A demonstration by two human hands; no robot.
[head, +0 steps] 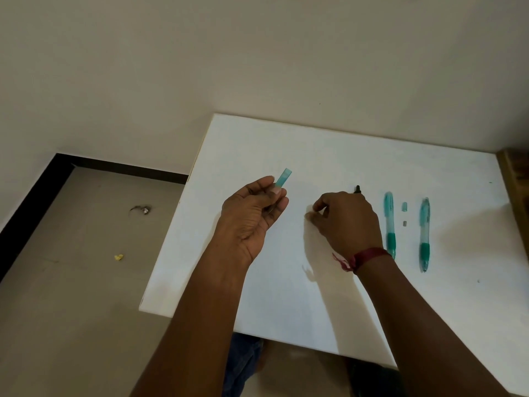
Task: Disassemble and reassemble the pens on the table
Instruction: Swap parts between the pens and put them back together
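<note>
Left hand: fingers pinching teal barrel piece, raised over white table | Right hand: fingertips curled together on tabletop, grip contents indiscernible; black tip protrudes behind | Two teal pens lying right | No legible markings

From my feed, both forearms are bare to the lower edge of the picture, with no sleeves showing. The right hand has a dark red thread band tied round its wrist, with frayed loose ends hanging off the inner side. The left hand wears nothing: no ring, watch or band. Blue denim trousers show below the forearms.
</note>
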